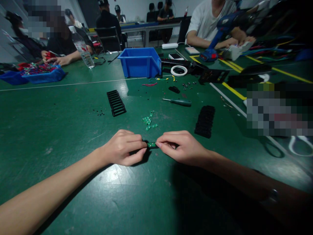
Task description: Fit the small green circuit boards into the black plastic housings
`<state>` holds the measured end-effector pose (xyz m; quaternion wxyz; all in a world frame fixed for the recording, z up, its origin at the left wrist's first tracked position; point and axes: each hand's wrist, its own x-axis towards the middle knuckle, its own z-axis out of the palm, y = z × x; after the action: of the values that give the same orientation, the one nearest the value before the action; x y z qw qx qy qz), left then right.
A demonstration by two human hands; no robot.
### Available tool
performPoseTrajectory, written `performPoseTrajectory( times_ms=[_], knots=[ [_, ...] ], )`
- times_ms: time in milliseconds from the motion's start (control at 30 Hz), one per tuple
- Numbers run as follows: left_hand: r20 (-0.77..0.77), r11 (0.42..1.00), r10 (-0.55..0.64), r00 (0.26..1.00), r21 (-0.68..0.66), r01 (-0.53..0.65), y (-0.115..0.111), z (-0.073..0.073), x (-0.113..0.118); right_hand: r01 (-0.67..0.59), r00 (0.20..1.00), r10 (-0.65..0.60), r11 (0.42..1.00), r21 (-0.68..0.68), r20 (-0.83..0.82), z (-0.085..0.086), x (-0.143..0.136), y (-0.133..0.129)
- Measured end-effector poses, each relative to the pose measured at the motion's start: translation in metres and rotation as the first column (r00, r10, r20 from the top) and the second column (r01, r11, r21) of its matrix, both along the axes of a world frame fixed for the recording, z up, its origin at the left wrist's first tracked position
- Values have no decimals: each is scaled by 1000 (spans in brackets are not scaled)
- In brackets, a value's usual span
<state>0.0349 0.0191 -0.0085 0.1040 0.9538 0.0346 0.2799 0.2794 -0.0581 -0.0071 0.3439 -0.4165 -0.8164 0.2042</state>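
Observation:
Between my two hands, just above the green table, is a small green circuit board (152,145) that seems to sit in a narrow black piece. My left hand (126,147) pinches its left end between thumb and forefinger. At the right end, the thumb and forefinger of my right hand (182,146) are pressed together on it. A loose cluster of similar small green boards (147,121) lies just beyond my hands. Farther left rests a black slotted frame (116,103), with tiny black bits (99,113) beside it. To the right lies a row of black parts (205,121).
A green-handled screwdriver (181,102) lies beyond the boards, near scattered screws (188,85). Behind stand a blue bin (140,62), a white ring (179,70) and a plastic bottle (83,49). Co-workers sit across the table; a blue power drill (215,42) stands at the right.

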Motion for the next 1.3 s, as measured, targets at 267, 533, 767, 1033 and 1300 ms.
performPoseTrajectory(
  times_ms=[267, 533, 767, 1033, 1300],
  knots=[
    [-18, 1000, 3, 1000, -6, -3, 0, -3, -1, 16, 1000, -16, 1000, 8, -2, 1, -1, 0],
    [-22, 1000, -6, 1000, -16, 6, 1, -2, -2, 21, 1000, -21, 1000, 5, -10, 0, -1, 0],
    [-13, 999, -11, 1000, -34, 10, 0, -2, -2, 9, 1000, -9, 1000, 0, -8, 1, 0, 0],
    [-15, 1000, -6, 1000, -19, 6, 0, -1, 0, 5, 1000, -5, 1000, -4, -5, 0, 0, 0],
    [-17, 1000, 2, 1000, -6, -2, -1, 0, 0, 8, 1000, -8, 1000, 5, -3, -1, 0, 1]
  ],
)
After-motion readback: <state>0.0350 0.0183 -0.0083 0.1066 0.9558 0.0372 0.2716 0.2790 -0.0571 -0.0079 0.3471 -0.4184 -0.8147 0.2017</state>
